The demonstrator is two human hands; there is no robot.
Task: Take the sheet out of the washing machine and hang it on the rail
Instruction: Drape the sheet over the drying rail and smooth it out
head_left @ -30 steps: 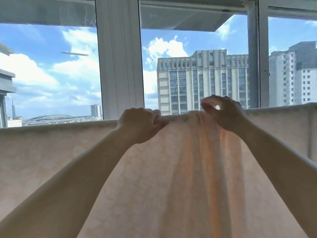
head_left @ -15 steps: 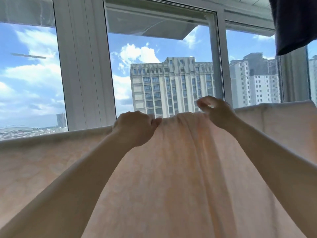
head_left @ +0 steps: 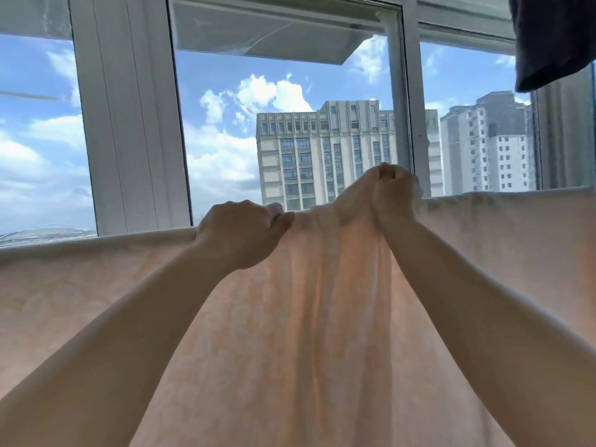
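Window-backed peach sheet [head_left: 290, 333], bunched centrally

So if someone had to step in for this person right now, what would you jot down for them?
Left hand: grips the sheet's top edge.
Right hand: pinches a bunched fold of the top edge, lifted a little above the line of the edge.
Sheet: peach, already draped along the top, spread flat to either side; the rail itself is hidden under it.
Done: sheet hung.
Left: likely spread the gathered middle folds flat, then let go.

matt peach cloth sheet [head_left: 290, 350], glossy white window frame [head_left: 129, 124]
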